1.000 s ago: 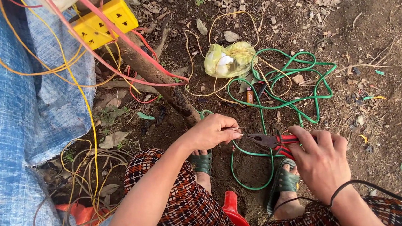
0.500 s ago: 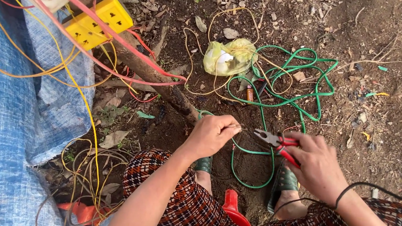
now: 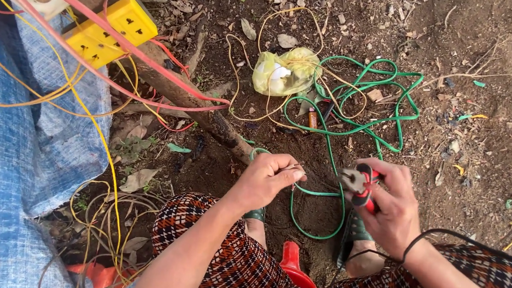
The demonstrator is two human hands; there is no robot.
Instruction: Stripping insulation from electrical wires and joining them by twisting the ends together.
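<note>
Head view: right hand [image 3: 395, 209] has lifted the red pliers [image 3: 360, 185] off the green wire [image 3: 319, 193]; left hand [image 3: 268, 179] still pinches, seemingly, its end.

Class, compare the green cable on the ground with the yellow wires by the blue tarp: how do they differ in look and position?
The green cable is thicker and lies in loops on bare soil; the yellow wires are thin and trail over the blue tarp. The green cable runs between the left hand and right hand; the yellow wires go untouched. Both lie tangled.
</note>
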